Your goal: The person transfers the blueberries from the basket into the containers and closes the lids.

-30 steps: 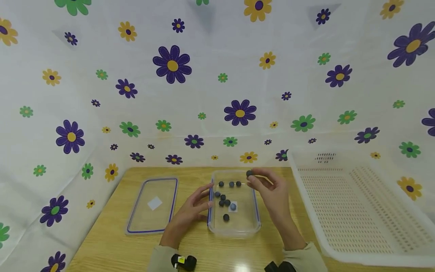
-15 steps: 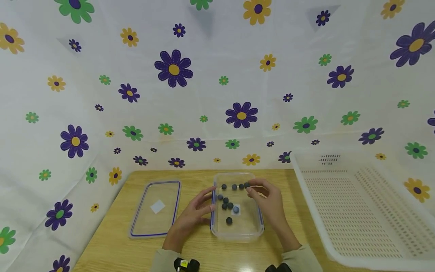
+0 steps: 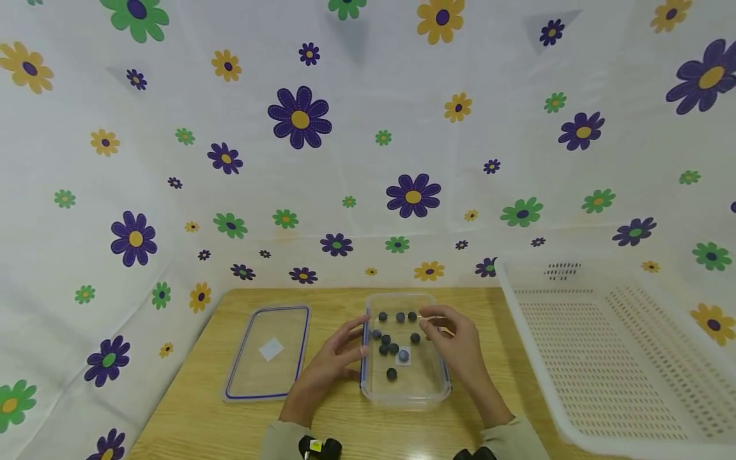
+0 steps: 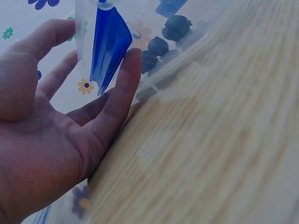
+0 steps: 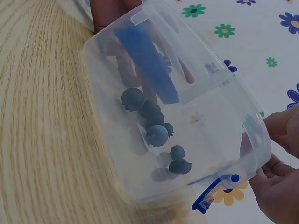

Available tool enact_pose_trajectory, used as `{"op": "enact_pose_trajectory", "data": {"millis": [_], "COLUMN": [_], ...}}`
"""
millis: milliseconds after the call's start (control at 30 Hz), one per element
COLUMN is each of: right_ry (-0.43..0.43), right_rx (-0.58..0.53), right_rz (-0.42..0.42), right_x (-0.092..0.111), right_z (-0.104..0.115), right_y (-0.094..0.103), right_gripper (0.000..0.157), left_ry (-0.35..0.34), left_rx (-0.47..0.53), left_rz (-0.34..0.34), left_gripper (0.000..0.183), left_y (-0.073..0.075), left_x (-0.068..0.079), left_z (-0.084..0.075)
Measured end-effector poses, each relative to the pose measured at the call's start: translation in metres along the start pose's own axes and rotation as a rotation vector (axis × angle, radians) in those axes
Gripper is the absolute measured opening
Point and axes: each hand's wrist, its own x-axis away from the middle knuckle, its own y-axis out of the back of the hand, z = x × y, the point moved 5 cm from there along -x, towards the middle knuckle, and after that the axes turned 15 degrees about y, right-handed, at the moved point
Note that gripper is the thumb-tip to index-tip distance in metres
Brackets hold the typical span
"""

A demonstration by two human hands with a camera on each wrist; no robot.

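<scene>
A clear plastic box with blue-edged latches holds several loose blueberries. My left hand rests against the box's left side. Its fingers are spread around the hanging blue latch in the left wrist view. My right hand reaches over the far right rim, thumb and index finger apart, with no berry seen between them. Just below those fingertips lies one blueberry. A short row of berries sits near the far wall, beside a thin pale line I cannot identify.
A clear lid with a blue seal and a white label lies left of the box. To the right stands a large white perforated basket. A flower-patterned cloth hangs behind the wooden table.
My right hand lowered a blueberry toward the box and let go; the berry now lies inside, nearer to me. My left hand stayed against the box. The head view shifted slightly.
</scene>
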Motion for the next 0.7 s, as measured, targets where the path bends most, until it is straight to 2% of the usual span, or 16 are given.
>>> {"op": "enact_pose_trajectory", "data": {"millis": [167,367,533,700], "right_ry": [-0.019,0.011,-0.001,-0.017], "right_rx": [0.028,0.045,-0.033,-0.082], "right_rz": [0.023,0.042,0.071,0.105], "right_x": [0.0,-0.002,-0.003,-0.005], "right_z": [0.002,0.012,0.026,0.041], "right_y": [0.0,-0.001,-0.012,-0.028], "right_gripper": [0.017,0.017,0.019,0.024], "left_ry": [-0.004,-0.005,-0.006,-0.076], "left_rx": [0.008,-0.066,-0.186,-0.28], "left_rz": [-0.002,0.007,-0.07,-0.202], "left_gripper": [0.068,0.069,0.064,0.058], "left_y": [0.0,0.001,0.016,0.036], "left_x": [0.002,0.009,0.029,0.056], "left_z": [0.0,-0.007,-0.021,-0.049]}}
